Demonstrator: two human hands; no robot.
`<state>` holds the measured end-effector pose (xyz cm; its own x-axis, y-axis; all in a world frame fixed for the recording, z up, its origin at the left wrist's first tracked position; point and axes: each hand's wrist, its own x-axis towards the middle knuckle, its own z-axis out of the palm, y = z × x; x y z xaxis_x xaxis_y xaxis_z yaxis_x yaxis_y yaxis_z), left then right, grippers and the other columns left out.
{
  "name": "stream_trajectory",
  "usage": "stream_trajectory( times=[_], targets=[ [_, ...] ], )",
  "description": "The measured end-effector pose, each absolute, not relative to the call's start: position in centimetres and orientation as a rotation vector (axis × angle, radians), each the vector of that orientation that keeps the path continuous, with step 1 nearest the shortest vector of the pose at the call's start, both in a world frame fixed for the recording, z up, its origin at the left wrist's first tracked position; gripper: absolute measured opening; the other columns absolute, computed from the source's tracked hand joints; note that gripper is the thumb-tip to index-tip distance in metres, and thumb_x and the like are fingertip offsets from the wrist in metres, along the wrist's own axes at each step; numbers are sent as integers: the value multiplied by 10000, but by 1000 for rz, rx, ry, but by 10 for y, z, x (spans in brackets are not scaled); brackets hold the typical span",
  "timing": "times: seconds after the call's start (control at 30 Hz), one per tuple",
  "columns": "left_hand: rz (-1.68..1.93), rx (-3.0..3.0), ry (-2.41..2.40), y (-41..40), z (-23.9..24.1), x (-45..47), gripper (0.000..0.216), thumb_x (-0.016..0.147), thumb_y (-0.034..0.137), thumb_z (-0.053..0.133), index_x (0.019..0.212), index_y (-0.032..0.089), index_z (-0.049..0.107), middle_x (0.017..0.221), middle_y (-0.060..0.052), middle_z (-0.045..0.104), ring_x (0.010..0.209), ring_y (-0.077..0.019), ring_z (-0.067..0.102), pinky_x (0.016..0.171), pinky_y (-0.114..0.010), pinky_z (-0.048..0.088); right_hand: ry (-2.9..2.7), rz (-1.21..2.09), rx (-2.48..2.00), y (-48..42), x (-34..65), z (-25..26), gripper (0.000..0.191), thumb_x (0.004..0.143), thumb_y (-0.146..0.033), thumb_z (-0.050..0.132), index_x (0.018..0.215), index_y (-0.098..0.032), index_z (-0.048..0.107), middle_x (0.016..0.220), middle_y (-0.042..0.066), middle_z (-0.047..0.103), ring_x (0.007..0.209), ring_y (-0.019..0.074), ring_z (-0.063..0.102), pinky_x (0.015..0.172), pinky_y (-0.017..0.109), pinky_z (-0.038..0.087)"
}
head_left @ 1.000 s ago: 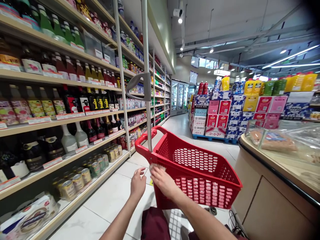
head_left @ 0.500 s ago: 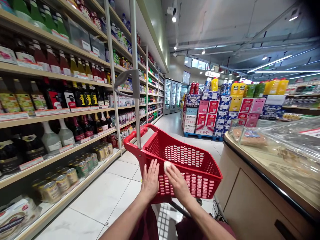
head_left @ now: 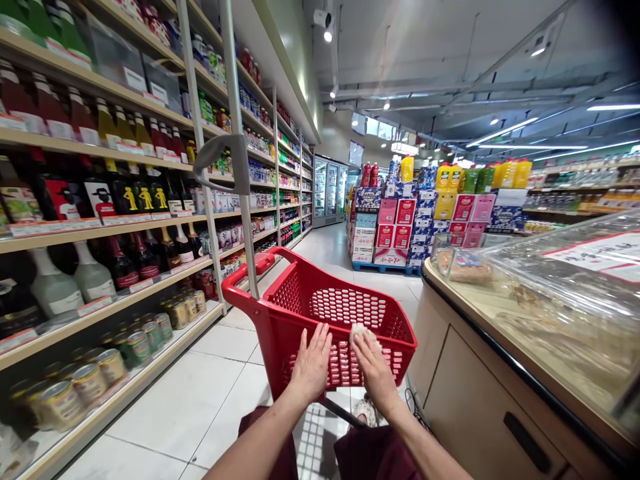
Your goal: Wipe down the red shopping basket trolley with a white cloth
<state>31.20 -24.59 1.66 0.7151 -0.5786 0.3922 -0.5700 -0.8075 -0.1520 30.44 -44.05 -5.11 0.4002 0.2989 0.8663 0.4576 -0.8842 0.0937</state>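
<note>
A red plastic shopping cart (head_left: 280, 293) with slotted basket walls stands right in front of me. My left hand (head_left: 311, 363) lies flat over its near side wall, fingers straight and slightly apart, with nothing held. Farther right, my right hand (head_left: 374, 365) presses a wadded white cloth (head_left: 361, 331) against the top rim of the same wall. Much of the cloth is hidden under the fingers. The visible inside of the basket shows only red perforated walls.
Shelves (head_left: 165, 271) of bottles and cans run along the left. A grey handle on a metal pole (head_left: 243, 220) rises beside the cart. To the right is a counter (head_left: 470, 373) under clear covers. Stacked drink cartons (head_left: 395, 233) stand on a blue pallet ahead.
Both hands have moved right along the basket's near side, the right one carrying the cloth along the rim. My view has turned slightly right, so the cart and shelves appear farther left.
</note>
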Motion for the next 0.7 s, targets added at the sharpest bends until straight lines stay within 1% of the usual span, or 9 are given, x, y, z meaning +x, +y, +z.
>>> stream_trajectory(
  times=[0.1, 0.3, 0.43, 0.5, 0.6, 0.7],
  targets=[
    [-571, -2838, 1104, -261, 15, 310, 604, 745, 166, 383, 1332, 75, 272, 1441, -141, 175, 1339, -233, 62, 1061, -513, 98, -803, -1412, -2543, -450, 295, -63, 465, 838, -70, 350, 1272, -226, 415, 1256, 32, 504, 1268, 161, 294, 1009, 378, 376],
    [-572, -2793, 1142, -286, 9, 311, 595, 750, 146, 360, 1335, 79, 269, 1443, -135, 167, 1340, -228, 55, 1062, -506, 81, -578, -1479, -2506, -469, 290, -57, 488, 832, -55, 321, 1286, -218, 396, 1287, 49, 469, 1272, 181, 283, 1017, 413, 356],
    [-533, -2775, 1210, -297, 11, 311, 583, 757, 171, 362, 1327, 74, 290, 1439, -144, 176, 1339, -231, 61, 1062, -502, 81, -690, -1418, -2580, -484, 284, -66, 485, 834, -84, 348, 1292, -241, 386, 1274, 30, 484, 1260, 170, 309, 993, 383, 394],
    [-515, -2785, 1226, -300, 13, 310, 565, 766, 173, 350, 1319, 71, 305, 1437, -146, 180, 1339, -232, 62, 1060, -506, 80, -638, -1389, -2583, -494, 280, -70, 504, 831, -92, 353, 1316, -231, 347, 1297, 43, 457, 1269, 188, 294, 993, 404, 387],
    [-492, -2812, 1221, -303, 14, 308, 551, 770, 160, 339, 1313, 73, 318, 1436, -147, 184, 1338, -230, 67, 1060, -504, 85, -440, -1441, -2550, -513, 276, -73, 545, 821, -56, 326, 1341, -217, 296, 1315, 68, 434, 1277, 213, 277, 1002, 454, 360],
    [-487, -2823, 1210, -305, 10, 308, 560, 759, 144, 340, 1315, 82, 317, 1437, -140, 189, 1338, -222, 66, 1063, -492, 90, -398, -1429, -2604, -528, 272, -81, 567, 807, -26, 314, 1333, -238, 312, 1272, 60, 487, 1263, 204, 309, 984, 446, 384]
  ],
)
